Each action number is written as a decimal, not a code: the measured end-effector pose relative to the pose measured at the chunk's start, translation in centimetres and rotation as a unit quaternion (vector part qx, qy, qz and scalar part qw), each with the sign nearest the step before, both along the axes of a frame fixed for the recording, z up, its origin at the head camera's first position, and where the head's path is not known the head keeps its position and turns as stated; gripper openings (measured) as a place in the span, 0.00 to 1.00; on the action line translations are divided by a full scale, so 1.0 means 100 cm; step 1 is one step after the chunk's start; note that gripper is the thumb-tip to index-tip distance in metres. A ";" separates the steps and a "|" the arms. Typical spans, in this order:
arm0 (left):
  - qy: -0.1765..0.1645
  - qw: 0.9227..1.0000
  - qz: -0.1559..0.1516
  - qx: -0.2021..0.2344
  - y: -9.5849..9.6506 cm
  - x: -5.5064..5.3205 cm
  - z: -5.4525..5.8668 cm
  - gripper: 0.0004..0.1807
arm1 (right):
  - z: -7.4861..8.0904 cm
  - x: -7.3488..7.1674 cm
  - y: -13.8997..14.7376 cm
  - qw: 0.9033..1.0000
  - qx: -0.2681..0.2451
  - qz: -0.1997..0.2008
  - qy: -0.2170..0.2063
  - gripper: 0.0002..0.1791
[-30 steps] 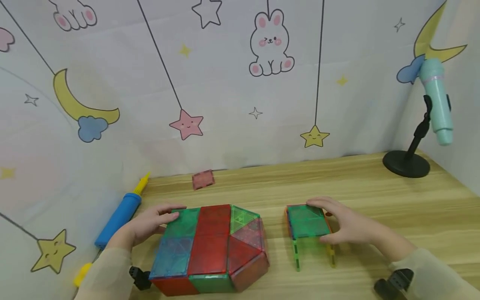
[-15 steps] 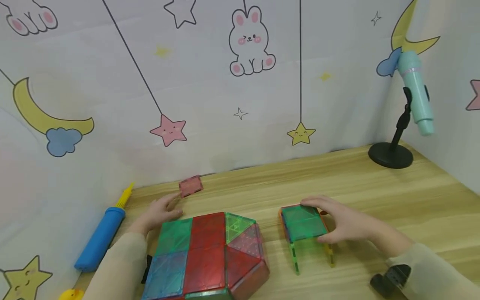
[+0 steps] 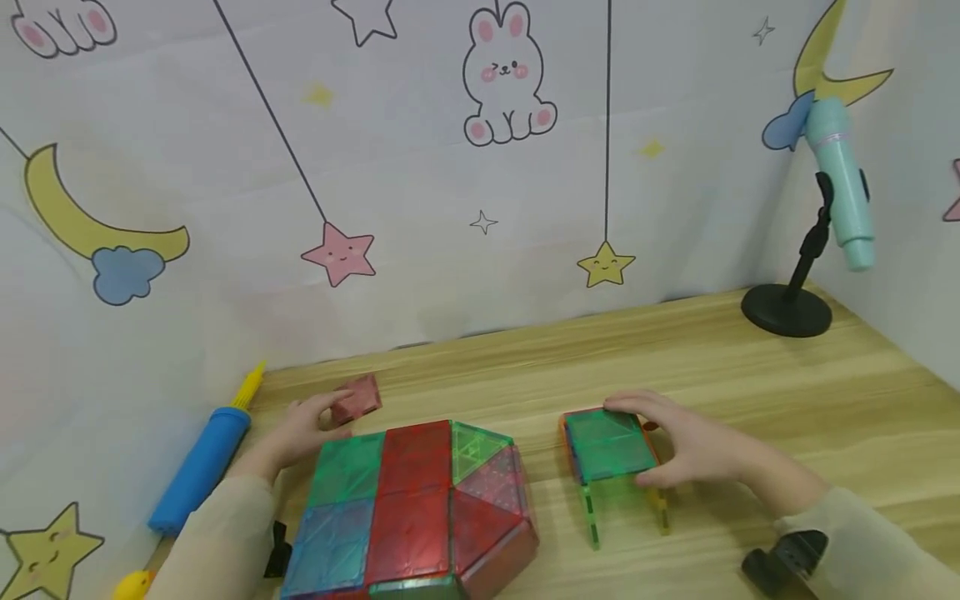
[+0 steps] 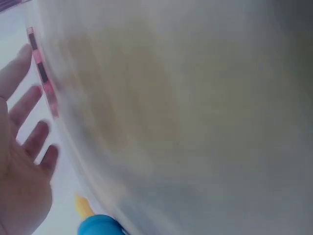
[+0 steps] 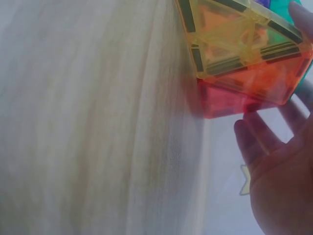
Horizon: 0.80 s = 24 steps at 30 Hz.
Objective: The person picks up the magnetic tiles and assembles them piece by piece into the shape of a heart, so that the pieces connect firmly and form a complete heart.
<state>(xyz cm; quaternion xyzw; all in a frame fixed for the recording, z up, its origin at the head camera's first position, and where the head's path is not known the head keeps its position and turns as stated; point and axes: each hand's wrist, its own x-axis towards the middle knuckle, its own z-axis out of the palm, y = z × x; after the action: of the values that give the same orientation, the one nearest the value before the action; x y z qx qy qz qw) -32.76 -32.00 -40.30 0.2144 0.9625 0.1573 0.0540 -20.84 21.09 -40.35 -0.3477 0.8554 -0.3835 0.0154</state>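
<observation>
A small translucent red magnetic tile [image 3: 365, 396] lies flat on the table, and my left hand [image 3: 294, 433] reaches to it with the index fingertip touching its near edge. In the left wrist view the other fingers of the left hand [image 4: 24, 166] are relaxed and off the tile [image 4: 45, 78]. My right hand [image 3: 701, 450] spans a small table-like magnetic tile structure [image 3: 609, 443], thumb at its near corner and fingers at its far edge. Yellow and orange sides of that structure [image 5: 244, 54] show in the right wrist view. Between the hands sits a large magnetic tile block [image 3: 416, 500].
A blue pump [image 3: 198, 471] with a yellow nozzle lies left of the left arm, near a yellow object [image 3: 135, 585] at the bottom edge. At the back right a mint microphone [image 3: 842, 183] leans on a black stand [image 3: 786, 310]. A printed curtain [image 3: 420, 167] hangs behind the table.
My left hand has left the large block and reached the red tile, which has slid nearer and to the left. The right hand keeps its place at the small structure. The head view has shifted slightly.
</observation>
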 end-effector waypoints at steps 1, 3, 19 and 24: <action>0.011 1.000 0.006 -0.004 -0.001 0.001 -0.001 0.37 | 0.000 0.001 0.001 1.000 0.001 -0.004 0.004 0.43; 0.018 0.999 0.021 -0.017 -0.003 0.002 -0.001 0.40 | -0.001 0.001 0.002 1.000 0.004 -0.009 0.008 0.42; -0.065 0.993 0.094 0.030 -0.015 0.004 0.013 0.40 | 0.002 0.001 -0.002 1.000 0.016 -0.007 0.002 0.42; 0.011 0.994 0.106 0.035 -0.004 0.010 0.048 0.41 | 0.002 0.003 -0.001 0.999 0.026 -0.014 0.012 0.44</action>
<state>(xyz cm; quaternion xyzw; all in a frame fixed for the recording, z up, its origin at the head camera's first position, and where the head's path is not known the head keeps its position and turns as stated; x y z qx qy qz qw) -31.72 -32.44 -35.45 0.1145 0.9743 0.1929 0.0190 -20.58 21.03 -40.18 -0.3395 0.8701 -0.3572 0.0086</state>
